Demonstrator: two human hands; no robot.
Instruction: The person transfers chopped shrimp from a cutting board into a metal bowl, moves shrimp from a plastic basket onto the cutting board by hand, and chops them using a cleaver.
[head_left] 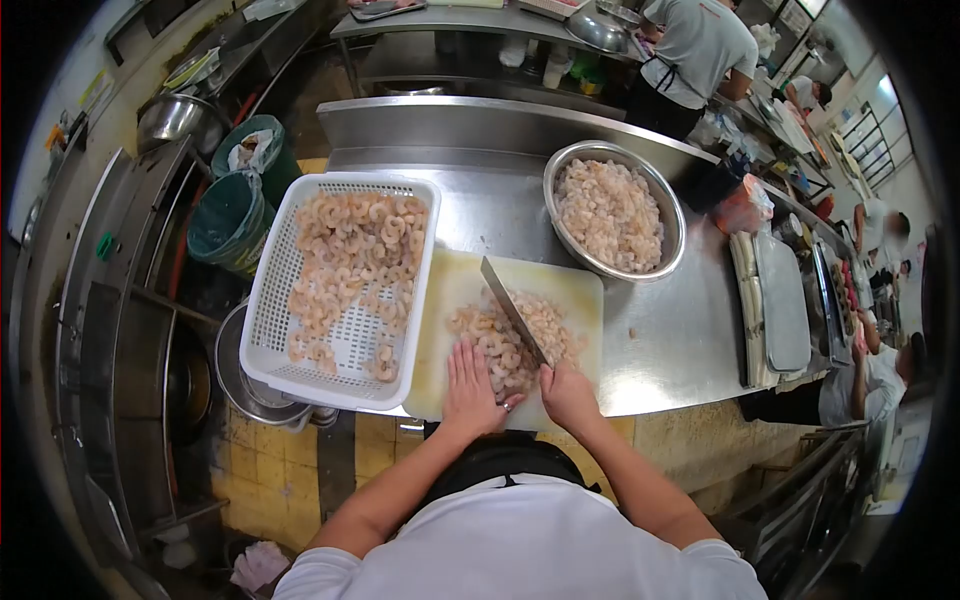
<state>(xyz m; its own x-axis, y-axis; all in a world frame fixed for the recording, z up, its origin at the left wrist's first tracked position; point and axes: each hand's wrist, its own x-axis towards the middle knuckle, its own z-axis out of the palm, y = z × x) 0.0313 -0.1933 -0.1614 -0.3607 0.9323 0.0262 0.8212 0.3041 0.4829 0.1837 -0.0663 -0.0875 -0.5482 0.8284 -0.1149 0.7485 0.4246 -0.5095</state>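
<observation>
My right hand (568,398) is closed around the handle of a wide-bladed knife (512,312), its blade slanting up and left across the chopping board (447,290). To the right of the blade lie chopped shrimp pieces (551,322); to its left is a heap of larger peeled shrimp (487,335). My left hand (470,395) lies with fingers stretched out at the near left side of that heap, touching it, with a ring on one finger. A white perforated basket (262,330) of peeled shrimp stands left of the board. Behind and to the right, a steel bowl (676,235) is full of shrimp pieces.
The steel table (480,170) has a raised back edge. Trays (780,300) stand at its right end. Green bins (225,215) are on the floor at left, near a steel pot (228,345). A co-worker (697,55) stands at the far counter, others at right.
</observation>
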